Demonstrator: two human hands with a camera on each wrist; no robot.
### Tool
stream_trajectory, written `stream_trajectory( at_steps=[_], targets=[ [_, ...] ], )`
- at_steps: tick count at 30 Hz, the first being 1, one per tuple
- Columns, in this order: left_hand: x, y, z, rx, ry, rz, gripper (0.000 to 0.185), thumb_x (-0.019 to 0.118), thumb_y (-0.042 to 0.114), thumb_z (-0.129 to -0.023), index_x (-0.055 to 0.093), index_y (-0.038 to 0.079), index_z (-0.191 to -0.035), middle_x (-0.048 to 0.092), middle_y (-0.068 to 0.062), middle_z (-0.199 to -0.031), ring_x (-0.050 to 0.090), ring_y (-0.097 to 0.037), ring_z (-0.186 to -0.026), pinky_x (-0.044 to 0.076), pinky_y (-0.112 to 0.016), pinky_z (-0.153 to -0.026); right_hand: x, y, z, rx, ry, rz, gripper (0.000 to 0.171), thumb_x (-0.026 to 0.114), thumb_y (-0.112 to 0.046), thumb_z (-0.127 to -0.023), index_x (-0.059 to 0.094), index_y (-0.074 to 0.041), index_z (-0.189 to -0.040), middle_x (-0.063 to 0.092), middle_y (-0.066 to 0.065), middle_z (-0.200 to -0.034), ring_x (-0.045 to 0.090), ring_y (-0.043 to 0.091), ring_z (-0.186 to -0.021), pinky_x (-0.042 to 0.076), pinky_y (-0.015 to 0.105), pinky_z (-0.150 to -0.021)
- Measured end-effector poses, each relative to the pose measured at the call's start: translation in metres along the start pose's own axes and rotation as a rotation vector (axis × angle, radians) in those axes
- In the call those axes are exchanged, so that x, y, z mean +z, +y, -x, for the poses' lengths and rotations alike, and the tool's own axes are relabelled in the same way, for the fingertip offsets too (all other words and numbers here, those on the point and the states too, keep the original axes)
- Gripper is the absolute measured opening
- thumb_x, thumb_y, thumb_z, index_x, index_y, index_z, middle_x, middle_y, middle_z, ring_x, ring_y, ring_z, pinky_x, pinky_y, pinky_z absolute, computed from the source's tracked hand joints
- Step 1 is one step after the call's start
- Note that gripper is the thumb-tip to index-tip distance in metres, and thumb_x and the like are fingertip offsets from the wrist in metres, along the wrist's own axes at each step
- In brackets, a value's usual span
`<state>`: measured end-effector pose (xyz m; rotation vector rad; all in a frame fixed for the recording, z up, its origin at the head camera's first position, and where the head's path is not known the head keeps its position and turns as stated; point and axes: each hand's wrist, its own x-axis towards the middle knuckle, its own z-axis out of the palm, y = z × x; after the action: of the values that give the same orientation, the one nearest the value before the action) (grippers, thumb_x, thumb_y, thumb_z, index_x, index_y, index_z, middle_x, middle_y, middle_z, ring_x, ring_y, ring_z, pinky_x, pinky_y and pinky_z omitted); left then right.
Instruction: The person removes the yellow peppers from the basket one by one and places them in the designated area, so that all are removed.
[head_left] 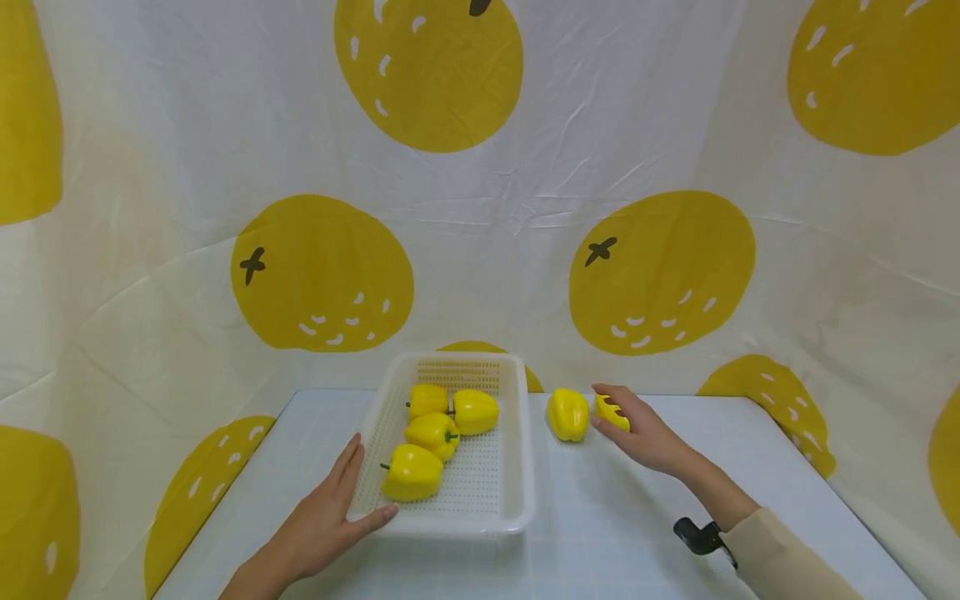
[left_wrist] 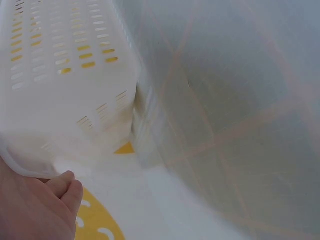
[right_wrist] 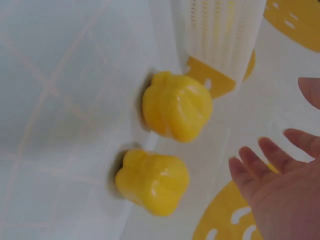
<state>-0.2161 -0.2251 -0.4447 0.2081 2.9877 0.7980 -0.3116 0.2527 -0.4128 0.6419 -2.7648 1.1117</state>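
Observation:
My left hand (head_left: 318,521) rests against the near left corner of a white plastic basket (head_left: 506,527). Its fingers lie along the outer side, and the thumb reaches the front rim. In the left wrist view, part of the left hand (left_wrist: 42,207) shows beside the basket wall (left_wrist: 65,110). Several yellow bell peppers (head_left: 412,473) lie inside the basket. To its right are two more: a bell pepper (head_left: 568,415) in full view and another bell pepper (head_left: 611,410) partly hidden by my right hand (head_left: 648,433). In the right wrist view, the right hand's fingers (right_wrist: 272,150) are spread apart from both peppers.
The basket and peppers stand on a pale blue table (head_left: 600,533) near its back edge. Behind rises a white curtain (head_left: 487,250) printed with large yellow fruit. A black strap piece (head_left: 697,536) sits at the right wrist.

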Motion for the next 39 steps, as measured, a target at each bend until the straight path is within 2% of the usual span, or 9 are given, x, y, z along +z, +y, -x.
stream_trajectory(
  at_steps=[10, 15, 20, 27, 32, 39],
  targets=[
    [0.002, -0.001, -0.002, -0.013, 0.004, -0.001, 0.123, 0.055, 0.084, -0.084, 0.003, 0.006, -0.165, -0.002, -0.013, -0.172, 0.033, -0.043, -0.148, 0.037, -0.068, -0.109, 0.019, -0.026, -0.004, -0.130, -0.053, -0.029, 0.054, 0.066, -0.026, -0.102, 0.047, -0.006, -0.148, 0.051, 0.018, -0.148, 0.053, 0.041, -0.130, 0.044, 0.061, -0.107],
    [0.002, 0.000, -0.002, -0.023, -0.002, -0.001, 0.125, 0.055, 0.084, -0.083, 0.003, 0.005, -0.165, -0.002, -0.015, -0.172, 0.034, -0.043, -0.147, 0.037, -0.068, -0.109, 0.027, -0.035, -0.006, -0.139, -0.084, -0.031, 0.054, 0.065, -0.030, -0.102, 0.048, -0.009, -0.148, 0.051, 0.015, -0.150, 0.052, 0.039, -0.131, 0.046, 0.060, -0.105],
    [0.001, 0.000, -0.001, -0.016, -0.004, -0.002, 0.124, 0.054, 0.084, -0.084, 0.003, 0.005, -0.165, -0.002, -0.015, -0.172, 0.033, -0.044, -0.148, 0.037, -0.067, -0.109, 0.034, -0.047, -0.004, -0.109, -0.109, -0.054, 0.057, 0.065, -0.038, -0.101, 0.047, -0.014, -0.149, 0.049, 0.011, -0.152, 0.053, 0.040, -0.131, 0.048, 0.063, -0.101],
    [0.000, 0.000, 0.001, 0.005, 0.003, -0.006, 0.121, 0.055, 0.082, -0.086, 0.003, 0.005, -0.165, -0.001, -0.015, -0.172, 0.032, -0.045, -0.148, 0.037, -0.067, -0.109, 0.044, -0.063, -0.010, -0.199, -0.163, -0.072, 0.057, 0.064, -0.036, -0.102, 0.046, -0.013, -0.151, 0.052, 0.009, -0.151, 0.057, 0.032, -0.129, 0.050, 0.056, -0.103],
    [0.000, -0.001, 0.000, 0.005, 0.004, -0.003, 0.122, 0.055, 0.082, -0.085, 0.003, 0.005, -0.165, -0.001, -0.015, -0.172, 0.032, -0.045, -0.148, 0.037, -0.067, -0.109, 0.056, -0.078, -0.013, -0.218, -0.225, -0.097, 0.055, 0.063, -0.035, -0.103, 0.044, -0.019, -0.152, 0.051, 0.003, -0.151, 0.057, 0.022, -0.129, 0.050, 0.048, -0.104],
    [0.002, -0.002, -0.002, -0.008, 0.006, 0.006, 0.124, 0.056, 0.083, -0.084, 0.004, 0.005, -0.165, -0.001, -0.015, -0.172, 0.031, -0.044, -0.149, 0.035, -0.067, -0.110, 0.084, -0.102, -0.015, -0.248, -0.320, -0.138, 0.051, 0.063, -0.034, -0.103, 0.047, -0.018, -0.148, 0.053, 0.000, -0.148, 0.055, 0.019, -0.127, 0.051, 0.048, -0.104]
  ],
)
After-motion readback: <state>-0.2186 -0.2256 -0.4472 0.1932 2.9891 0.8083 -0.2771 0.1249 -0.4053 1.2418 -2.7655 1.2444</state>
